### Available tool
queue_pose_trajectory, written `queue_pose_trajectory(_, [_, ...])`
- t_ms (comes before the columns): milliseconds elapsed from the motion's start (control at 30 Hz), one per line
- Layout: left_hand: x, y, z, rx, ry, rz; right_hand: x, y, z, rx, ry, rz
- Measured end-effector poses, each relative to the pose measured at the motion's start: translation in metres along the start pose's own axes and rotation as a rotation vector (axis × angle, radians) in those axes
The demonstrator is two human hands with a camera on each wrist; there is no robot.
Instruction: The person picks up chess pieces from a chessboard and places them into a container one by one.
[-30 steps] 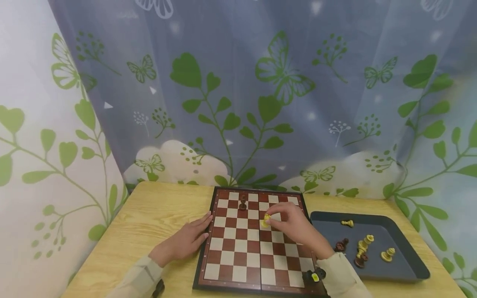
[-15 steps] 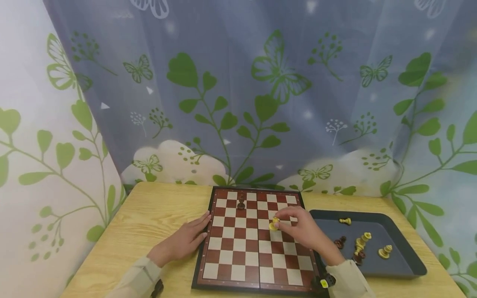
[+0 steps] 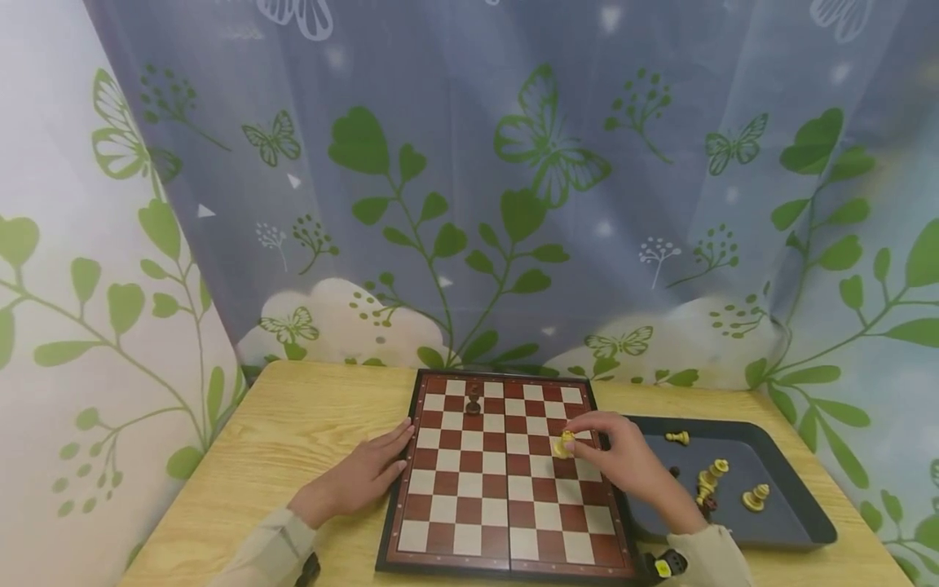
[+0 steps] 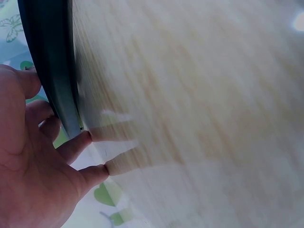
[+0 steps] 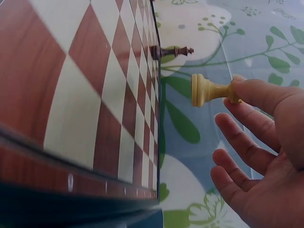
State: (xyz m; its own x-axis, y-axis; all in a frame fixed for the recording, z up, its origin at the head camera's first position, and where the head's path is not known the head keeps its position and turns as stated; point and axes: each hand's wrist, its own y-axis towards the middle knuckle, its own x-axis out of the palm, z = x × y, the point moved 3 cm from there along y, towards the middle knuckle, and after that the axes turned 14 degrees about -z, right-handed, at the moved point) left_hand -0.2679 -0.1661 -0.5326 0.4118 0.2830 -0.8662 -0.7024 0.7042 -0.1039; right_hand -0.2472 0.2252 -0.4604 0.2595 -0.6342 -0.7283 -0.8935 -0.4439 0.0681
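My right hand [image 3: 631,461] pinches a pale yellow chess piece [image 3: 564,444] by its top, between thumb and index finger. The right wrist view shows that chess piece [image 5: 205,90] apart from the board surface; its head is hidden by the fingertips. Below it lies a red-and-cream chessboard [image 3: 469,509] with a dark frame. A dark chess king [image 3: 473,401], with a cross on top [image 5: 190,51], stands near the far edge. Along the board's left edge rests my left hand [image 3: 359,477], fingers extended; the left wrist view shows them touching the board's side [image 4: 54,61].
Right of the board sits a dark grey tray [image 3: 778,448]. Several yellow chess pieces [image 3: 756,498] and dark ones [image 3: 708,505] lie or stand in it, partly hidden by my right forearm. A patterned curtain [image 3: 469,163] hangs behind the wooden table [image 3: 323,408].
My right hand has moved right across the board, carrying the yellow chess piece from near the centre line toward the right edge. The left hand and dark king stay put.
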Motion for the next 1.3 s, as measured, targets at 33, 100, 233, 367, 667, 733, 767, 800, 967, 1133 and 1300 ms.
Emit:
queue_pose_trajectory(33, [0.000, 0.000, 0.000, -0.005, -0.002, -0.001, -0.002, -0.002, 0.002, -0.001, -0.004, 0.005])
queue_pose_trajectory(100, [0.000, 0.000, -0.001, -0.011, 0.000, -0.004, -0.006, -0.005, 0.005, 0.003, -0.013, 0.016])
queue_pose_trajectory(233, [0.001, 0.000, -0.001, -0.016, 0.005, -0.004, -0.014, -0.011, 0.011, 0.018, -0.040, 0.040])
queue_pose_trajectory(367, [0.001, 0.001, 0.000, -0.020, 0.007, -0.003, -0.020, -0.015, 0.016, 0.030, -0.062, 0.049])
queue_pose_trajectory(667, [0.001, 0.002, -0.002, -0.037, 0.007, -0.013, -0.034, -0.024, 0.023, 0.040, -0.095, 0.073])
queue_pose_trajectory(733, [0.001, 0.002, -0.002, -0.033, 0.007, -0.010, -0.037, -0.025, 0.024, 0.046, -0.108, 0.084])
queue_pose_trajectory(767, [0.001, 0.002, -0.002, -0.034, 0.008, -0.011, -0.038, -0.025, 0.025, 0.054, -0.114, 0.088])
queue_pose_trajectory(800, [0.001, 0.002, -0.001, -0.035, 0.009, -0.009, -0.039, -0.025, 0.026, 0.057, -0.119, 0.091])
queue_pose_trajectory(967, [0.002, 0.002, -0.002, -0.041, 0.014, -0.006, -0.040, -0.027, 0.029, 0.074, -0.126, 0.082])
queue_pose_trajectory(1133, [0.002, 0.002, -0.002, -0.035, 0.016, -0.001, -0.042, -0.028, 0.032, 0.098, -0.146, 0.086])
queue_pose_trajectory(1300, [0.002, 0.001, -0.001, -0.021, 0.016, 0.001, -0.045, -0.029, 0.034, 0.101, -0.149, 0.101])
